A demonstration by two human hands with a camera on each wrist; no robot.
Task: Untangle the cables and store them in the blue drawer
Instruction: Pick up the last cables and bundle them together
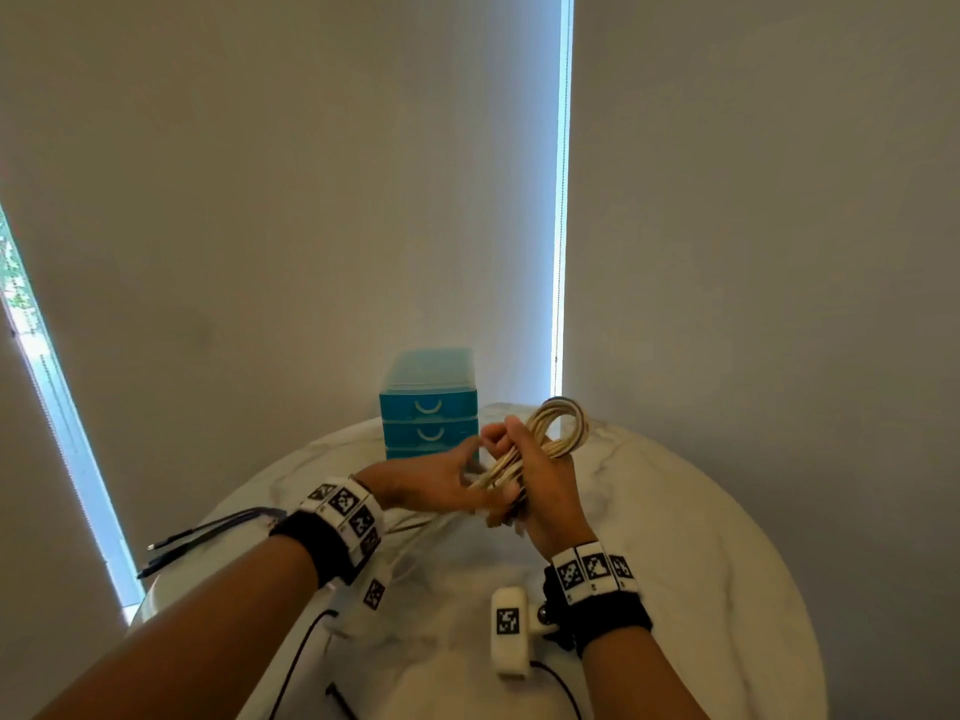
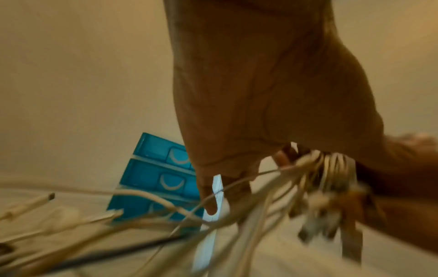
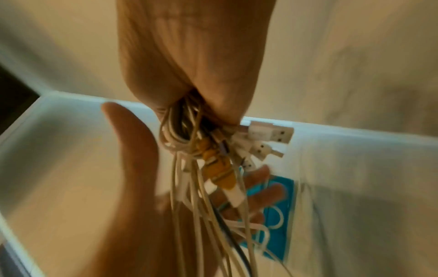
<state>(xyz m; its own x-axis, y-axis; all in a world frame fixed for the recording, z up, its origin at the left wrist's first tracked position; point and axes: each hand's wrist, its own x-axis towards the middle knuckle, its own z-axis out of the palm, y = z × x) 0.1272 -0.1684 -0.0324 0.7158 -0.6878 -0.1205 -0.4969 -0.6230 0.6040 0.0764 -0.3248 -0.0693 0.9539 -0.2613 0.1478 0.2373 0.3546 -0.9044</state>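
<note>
My right hand [image 1: 543, 478] grips a bundle of white cables [image 1: 558, 428] above the table, their loops sticking up past the fist. In the right wrist view several USB plugs [image 3: 272, 134] and loose strands hang from the fist [image 3: 189, 65]. My left hand [image 1: 441, 478] is open beside the bundle, its straight fingers [image 3: 263, 195] against the hanging strands. The left wrist view shows strands [image 2: 331, 165] trailing from the right hand [image 2: 403, 168] to the table. The blue drawer unit [image 1: 428, 407] stands just behind the hands, the drawers in sight closed.
The round white marble table [image 1: 675, 511] ends close to the wall behind the drawer unit. Black cables [image 1: 208, 530] lie at its left edge. Loose white cable ends [image 2: 28, 204] and a dark cable [image 2: 118, 253] rest on the tabletop below my left hand.
</note>
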